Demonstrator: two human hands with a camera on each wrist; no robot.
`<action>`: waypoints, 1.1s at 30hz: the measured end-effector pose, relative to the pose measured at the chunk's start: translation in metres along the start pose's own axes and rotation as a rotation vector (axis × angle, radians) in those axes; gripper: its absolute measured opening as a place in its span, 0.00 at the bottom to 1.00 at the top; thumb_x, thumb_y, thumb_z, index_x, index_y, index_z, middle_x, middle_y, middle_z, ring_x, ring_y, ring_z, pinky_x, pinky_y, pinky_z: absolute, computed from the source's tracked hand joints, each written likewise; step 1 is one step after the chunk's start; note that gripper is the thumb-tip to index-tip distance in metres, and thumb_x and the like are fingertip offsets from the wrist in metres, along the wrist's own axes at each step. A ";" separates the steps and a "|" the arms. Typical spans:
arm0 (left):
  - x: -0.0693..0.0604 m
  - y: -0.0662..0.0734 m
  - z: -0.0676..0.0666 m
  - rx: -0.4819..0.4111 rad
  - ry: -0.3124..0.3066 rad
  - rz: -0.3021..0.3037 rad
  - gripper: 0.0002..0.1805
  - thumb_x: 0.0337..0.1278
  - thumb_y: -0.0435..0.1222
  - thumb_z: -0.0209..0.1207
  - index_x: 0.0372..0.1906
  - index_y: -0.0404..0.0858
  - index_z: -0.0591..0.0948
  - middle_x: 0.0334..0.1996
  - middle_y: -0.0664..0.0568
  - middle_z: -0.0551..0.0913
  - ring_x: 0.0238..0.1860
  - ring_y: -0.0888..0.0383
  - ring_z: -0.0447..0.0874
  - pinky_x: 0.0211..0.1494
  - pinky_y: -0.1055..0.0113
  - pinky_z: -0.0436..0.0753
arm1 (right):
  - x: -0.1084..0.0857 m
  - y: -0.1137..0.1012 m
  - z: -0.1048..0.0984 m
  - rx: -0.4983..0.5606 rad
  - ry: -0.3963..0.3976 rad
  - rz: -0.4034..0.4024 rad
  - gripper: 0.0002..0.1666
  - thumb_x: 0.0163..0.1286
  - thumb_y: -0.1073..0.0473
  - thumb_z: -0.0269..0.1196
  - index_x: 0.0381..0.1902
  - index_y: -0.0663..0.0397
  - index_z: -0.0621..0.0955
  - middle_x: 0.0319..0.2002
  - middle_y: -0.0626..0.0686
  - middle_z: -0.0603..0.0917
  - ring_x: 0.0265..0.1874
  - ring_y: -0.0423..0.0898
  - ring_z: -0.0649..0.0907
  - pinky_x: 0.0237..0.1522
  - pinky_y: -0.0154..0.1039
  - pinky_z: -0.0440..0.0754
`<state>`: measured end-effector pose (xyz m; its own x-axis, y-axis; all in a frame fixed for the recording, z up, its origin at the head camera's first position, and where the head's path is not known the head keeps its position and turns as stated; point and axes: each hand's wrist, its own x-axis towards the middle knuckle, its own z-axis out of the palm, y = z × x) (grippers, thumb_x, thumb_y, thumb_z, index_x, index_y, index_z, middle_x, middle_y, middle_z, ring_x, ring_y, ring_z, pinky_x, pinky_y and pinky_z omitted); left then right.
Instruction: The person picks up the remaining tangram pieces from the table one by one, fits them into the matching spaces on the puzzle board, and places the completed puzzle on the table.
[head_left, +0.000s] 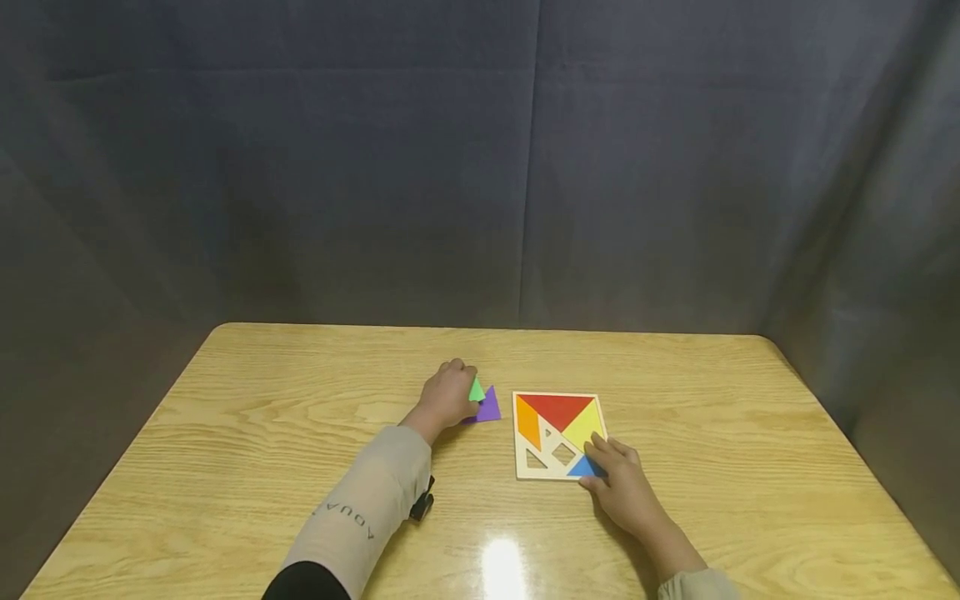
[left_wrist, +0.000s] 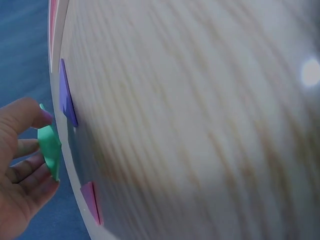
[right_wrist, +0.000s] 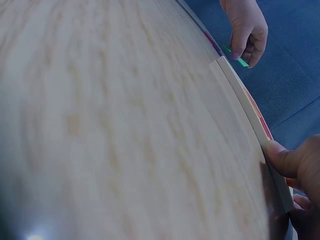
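My left hand [head_left: 447, 396] pinches a green tangram piece [left_wrist: 49, 145] between thumb and fingers, lifted off the table. Just beside it lies a flat purple triangle [head_left: 490, 407], and a pink piece [left_wrist: 91, 204] shows in the left wrist view, hidden by the hand in the head view. The square wooden tangram board [head_left: 528, 476] is to the right. My right hand [head_left: 619, 486] grips its near right corner, thumb at the near edge. Set in the board are a red triangle [head_left: 555, 410], a yellow piece [head_left: 585, 428], an orange parallelogram [head_left: 528, 422] and a blue triangle [head_left: 586, 468].
Several cut-out openings [head_left: 563, 454] show bare in the board's near left part. Everything sits on a light wooden table [head_left: 300, 392] with rounded far corners. A dark grey curtain [head_left: 375, 192] hangs behind and at the sides.
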<state>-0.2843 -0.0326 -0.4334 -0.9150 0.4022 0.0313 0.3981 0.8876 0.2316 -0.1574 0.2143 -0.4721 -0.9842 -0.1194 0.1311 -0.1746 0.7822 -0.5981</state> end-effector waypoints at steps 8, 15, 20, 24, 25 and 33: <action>-0.003 0.005 0.000 -0.008 -0.002 0.056 0.30 0.38 0.38 0.61 0.53 0.33 0.71 0.43 0.45 0.71 0.41 0.53 0.68 0.40 0.63 0.72 | 0.000 -0.001 0.000 0.000 -0.002 -0.005 0.27 0.54 0.64 0.61 0.51 0.71 0.70 0.57 0.65 0.64 0.57 0.62 0.58 0.53 0.56 0.57; -0.005 0.008 0.001 -0.029 -0.011 0.082 0.31 0.36 0.38 0.63 0.52 0.34 0.71 0.43 0.46 0.71 0.40 0.54 0.66 0.36 0.65 0.71 | -0.001 -0.002 0.000 0.011 -0.007 -0.003 0.27 0.54 0.64 0.61 0.51 0.72 0.69 0.57 0.65 0.64 0.57 0.62 0.57 0.54 0.56 0.57; -0.006 0.010 0.002 -0.035 -0.004 0.126 0.30 0.34 0.37 0.63 0.50 0.34 0.72 0.41 0.46 0.71 0.39 0.54 0.67 0.35 0.66 0.70 | -0.001 -0.001 0.001 0.022 -0.016 0.009 0.28 0.54 0.64 0.61 0.52 0.72 0.69 0.57 0.64 0.63 0.57 0.61 0.57 0.54 0.56 0.57; -0.008 0.012 0.003 -0.038 0.004 0.166 0.29 0.34 0.37 0.63 0.49 0.34 0.73 0.40 0.46 0.71 0.38 0.54 0.67 0.36 0.66 0.70 | -0.001 -0.001 0.002 0.019 -0.018 0.012 0.28 0.54 0.64 0.61 0.52 0.71 0.69 0.57 0.64 0.63 0.57 0.61 0.57 0.54 0.56 0.56; -0.008 0.012 0.003 -0.039 0.006 0.173 0.29 0.34 0.38 0.63 0.49 0.34 0.73 0.40 0.46 0.72 0.38 0.54 0.67 0.36 0.66 0.70 | -0.001 -0.001 0.002 0.019 -0.018 0.013 0.28 0.54 0.64 0.61 0.52 0.71 0.69 0.58 0.64 0.63 0.57 0.61 0.57 0.54 0.56 0.56; -0.011 0.017 0.005 -0.057 0.015 0.187 0.28 0.36 0.38 0.62 0.50 0.35 0.72 0.40 0.48 0.71 0.37 0.56 0.65 0.33 0.68 0.68 | -0.001 -0.002 0.002 0.024 -0.020 0.014 0.27 0.54 0.64 0.61 0.52 0.71 0.69 0.58 0.64 0.63 0.57 0.62 0.57 0.54 0.56 0.56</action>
<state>-0.2670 -0.0205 -0.4342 -0.8266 0.5551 0.0928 0.5571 0.7835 0.2754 -0.1557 0.2119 -0.4730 -0.9869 -0.1206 0.1071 -0.1611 0.7690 -0.6187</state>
